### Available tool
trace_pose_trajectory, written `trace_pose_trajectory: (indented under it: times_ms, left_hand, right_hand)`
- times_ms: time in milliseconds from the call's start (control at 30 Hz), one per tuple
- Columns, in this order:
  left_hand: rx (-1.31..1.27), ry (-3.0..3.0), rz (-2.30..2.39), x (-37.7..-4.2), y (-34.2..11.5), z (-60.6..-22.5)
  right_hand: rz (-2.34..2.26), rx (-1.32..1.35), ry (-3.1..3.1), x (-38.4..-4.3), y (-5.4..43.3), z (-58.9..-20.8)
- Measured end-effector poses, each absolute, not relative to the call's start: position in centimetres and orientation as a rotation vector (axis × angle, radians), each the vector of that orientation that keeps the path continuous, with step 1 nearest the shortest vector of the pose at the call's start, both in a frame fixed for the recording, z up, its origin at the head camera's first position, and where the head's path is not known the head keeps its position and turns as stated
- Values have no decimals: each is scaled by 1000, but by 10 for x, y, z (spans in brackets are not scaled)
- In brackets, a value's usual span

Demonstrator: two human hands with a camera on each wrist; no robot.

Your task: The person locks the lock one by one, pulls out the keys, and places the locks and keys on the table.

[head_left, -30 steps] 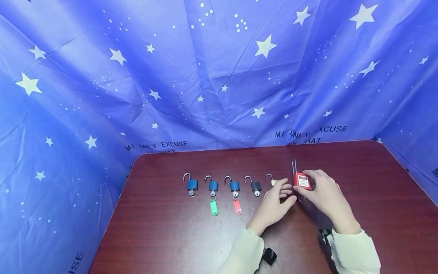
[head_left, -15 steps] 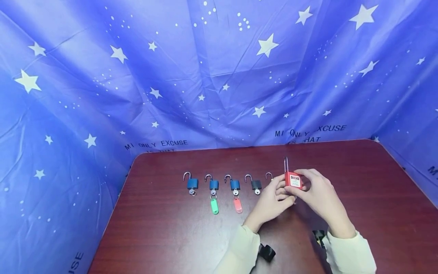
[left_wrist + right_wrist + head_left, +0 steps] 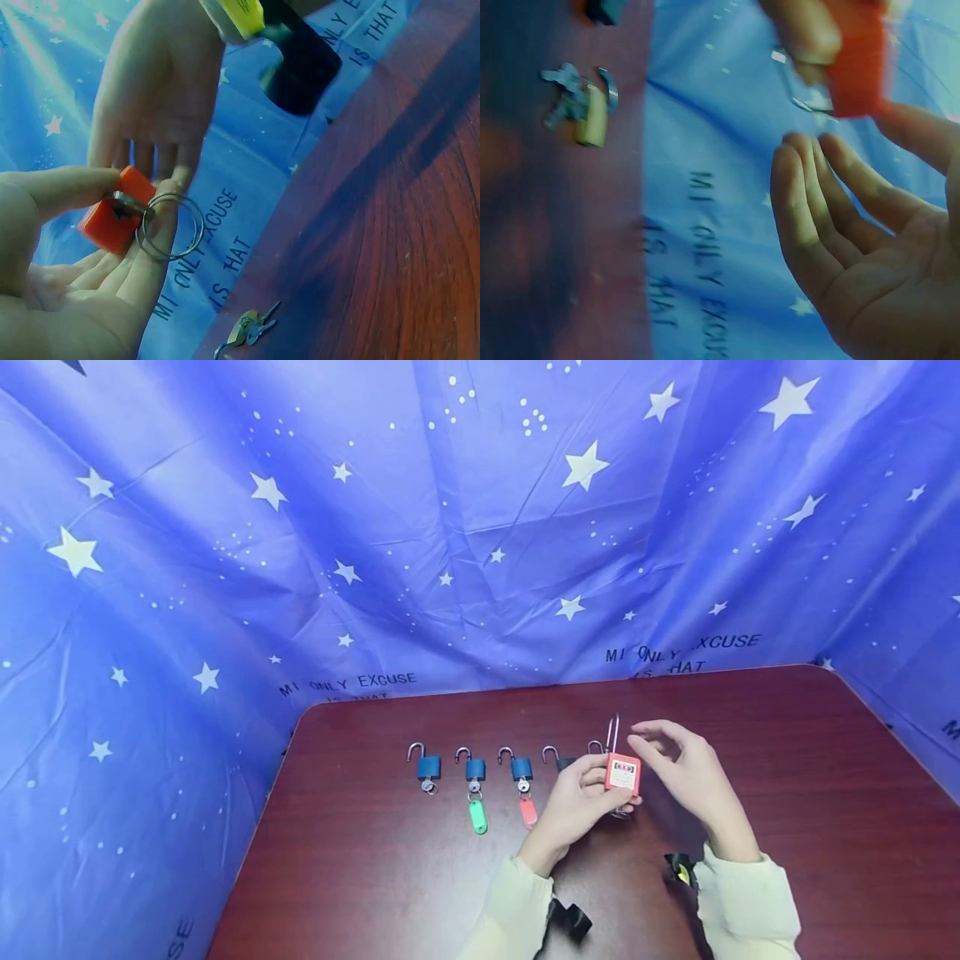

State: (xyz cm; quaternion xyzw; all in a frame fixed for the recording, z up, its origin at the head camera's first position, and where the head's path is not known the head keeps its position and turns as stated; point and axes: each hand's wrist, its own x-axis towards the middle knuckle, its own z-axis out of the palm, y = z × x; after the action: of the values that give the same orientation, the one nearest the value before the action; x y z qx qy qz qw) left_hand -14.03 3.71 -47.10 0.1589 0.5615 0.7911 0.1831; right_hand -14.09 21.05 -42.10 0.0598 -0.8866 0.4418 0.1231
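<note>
A red padlock (image 3: 623,774) with a white label stands upright in my left hand (image 3: 570,810), pinched between thumb and fingers, its long shackle pointing up. Underneath it, in the left wrist view, a key (image 3: 129,202) sits in the lock's base and carries two key rings (image 3: 196,214). My right hand (image 3: 693,777) is just to the right of the padlock with loosely bent fingers and nothing in them. The right wrist view shows those fingers (image 3: 799,202) near the blurred red body. Part of the padlock is hidden by my left fingers.
Left of my hands, a row holds blue padlocks (image 3: 429,767) and a dark padlock (image 3: 566,763), shackles swung open. Keys with a green tag (image 3: 478,817) and a pink tag (image 3: 528,812) hang off two. A brass padlock (image 3: 592,120) with keys lies behind my left hand.
The red padlock has moved left and passed from my right hand into my left. My right hand has let go and drawn slightly away from it.
</note>
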Motion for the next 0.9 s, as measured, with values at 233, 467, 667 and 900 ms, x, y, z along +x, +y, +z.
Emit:
trace_pose_trajectory:
  times_ms: [233,467,667,900]
  left_hand:
    - [565,1556,2161,-136,32,-464]
    - [562,1646,2132,-138,31,-460]
    - [475,1718,2162,-141,27,-463]
    - [421,1740,2158,-140,26,-464]
  right_hand:
    - [1819,226,-2441,-154,214,-436]
    - [2162,328,-2205,-156,218,-434]
    - [2093,243,-2200,-154,216,-431]
    - [1994,271,-2313,-152,217,-433]
